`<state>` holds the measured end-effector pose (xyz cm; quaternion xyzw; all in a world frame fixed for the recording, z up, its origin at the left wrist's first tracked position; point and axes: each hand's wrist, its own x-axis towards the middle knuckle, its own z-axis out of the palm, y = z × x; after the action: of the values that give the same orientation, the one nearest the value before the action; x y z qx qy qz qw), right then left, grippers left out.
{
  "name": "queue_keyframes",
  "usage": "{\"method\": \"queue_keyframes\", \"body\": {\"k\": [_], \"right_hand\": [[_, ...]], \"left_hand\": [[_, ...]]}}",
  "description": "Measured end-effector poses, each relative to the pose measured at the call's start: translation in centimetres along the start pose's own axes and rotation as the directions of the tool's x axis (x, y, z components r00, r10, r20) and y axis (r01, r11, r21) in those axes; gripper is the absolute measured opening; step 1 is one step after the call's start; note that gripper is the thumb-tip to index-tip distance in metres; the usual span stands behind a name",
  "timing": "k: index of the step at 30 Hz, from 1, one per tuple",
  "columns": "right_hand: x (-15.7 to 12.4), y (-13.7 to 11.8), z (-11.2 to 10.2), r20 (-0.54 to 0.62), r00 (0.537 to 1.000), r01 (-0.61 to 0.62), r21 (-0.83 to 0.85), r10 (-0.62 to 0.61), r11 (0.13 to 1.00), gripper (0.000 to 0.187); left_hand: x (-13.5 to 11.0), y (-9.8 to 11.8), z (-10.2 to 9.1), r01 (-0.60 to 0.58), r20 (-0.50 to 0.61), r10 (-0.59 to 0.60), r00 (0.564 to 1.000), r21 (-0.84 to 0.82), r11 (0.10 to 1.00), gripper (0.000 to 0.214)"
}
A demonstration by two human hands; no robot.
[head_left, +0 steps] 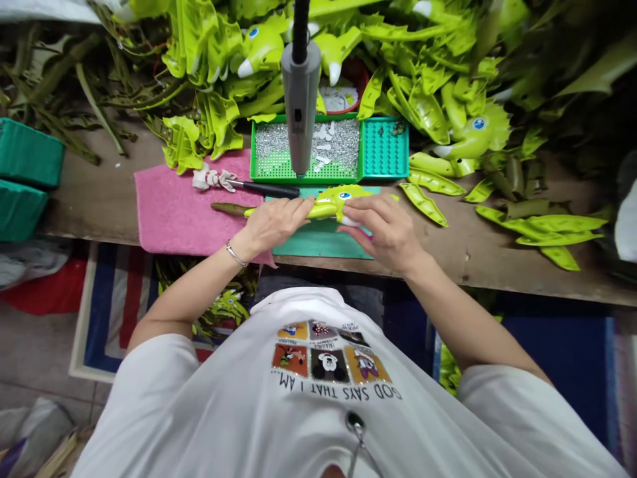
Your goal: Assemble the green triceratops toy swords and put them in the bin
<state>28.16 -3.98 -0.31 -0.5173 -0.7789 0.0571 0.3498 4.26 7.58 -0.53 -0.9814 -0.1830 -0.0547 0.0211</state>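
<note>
A lime-green plastic toy dinosaur (pixel 321 210) with a blue-and-white eye lies over a teal mat (pixel 323 241) at the bench's front edge. Fingers of my left hand (pixel 277 224) are wrapped over its long body, where a dark olive piece (pixel 227 208) sticks out to the left. At the head end, my right hand (pixel 382 228) pinches the toy near the eye and a white tip. Just behind my left hand rests a black-handled tool (pixel 269 189) with a cloth-wrapped end. An electric screwdriver (pixel 301 109) hangs point down above the bench, close behind the toy.
A green tray (pixel 255 153) of small screws and white pieces stands behind the mat, beside a teal tray (pixel 385 171). Lime-green toy parts (pixel 428 119) heap across the back. A pink cloth (pixel 169 212) lies left; teal blocks (pixel 30 154) stand at the far left.
</note>
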Motion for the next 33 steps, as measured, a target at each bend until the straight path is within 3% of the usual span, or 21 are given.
{"method": "queue_keyframes", "body": {"k": [5,10,12,15,19,22,26,29,33], "right_hand": [[0.9,1.1,-0.5,-0.011,1.000,-0.011,-0.032,0.010,0.999,0.024],[2.2,-0.9,-0.6,-0.001,1.000,-0.030,-0.155,0.030,0.988,0.025],[3.4,-2.6,1.0,0.000,1.000,0.012,-0.174,-0.012,0.985,0.024],[5.9,-4.9,4.9,0.034,0.999,0.046,-0.162,-0.041,0.986,0.027],[8.8,-5.9,9.7,0.131,0.991,0.045,-0.150,-0.025,0.988,0.023],[9.6,-5.6,11.1,0.153,0.988,0.036,-0.164,-0.011,0.986,0.029],[8.8,-5.9,11.8,0.097,0.995,0.044,-0.176,-0.027,0.983,0.031],[7.0,-6.9,12.9,0.058,0.997,0.052,-0.152,-0.044,0.987,0.029],[3.9,-7.2,12.5,0.033,0.997,0.065,0.053,-0.067,0.996,0.030]], "left_hand": [[-0.2,-1.1,0.2,-0.002,-0.090,-0.003,0.996,-0.052,0.999,0.043],[-4.5,-4.4,1.7,0.174,-0.223,-0.209,0.952,-0.167,0.970,0.054],[-6.4,-5.8,2.4,0.211,-0.242,-0.258,0.935,-0.204,0.956,0.058],[-7.9,-7.1,3.3,0.164,-0.260,-0.242,0.935,-0.287,0.944,0.058],[-7.8,-7.5,3.8,0.130,-0.271,-0.243,0.931,-0.375,0.918,0.058],[-7.3,-7.6,3.8,0.109,-0.306,-0.236,0.922,-0.380,0.919,0.058],[-7.5,-7.6,3.7,0.080,-0.330,-0.212,0.920,-0.372,0.925,0.052],[-8.7,-7.3,3.6,0.106,-0.249,-0.205,0.946,-0.360,0.927,0.045],[-10.4,-6.0,2.9,0.168,-0.146,-0.226,0.963,-0.327,0.930,0.037]]}}
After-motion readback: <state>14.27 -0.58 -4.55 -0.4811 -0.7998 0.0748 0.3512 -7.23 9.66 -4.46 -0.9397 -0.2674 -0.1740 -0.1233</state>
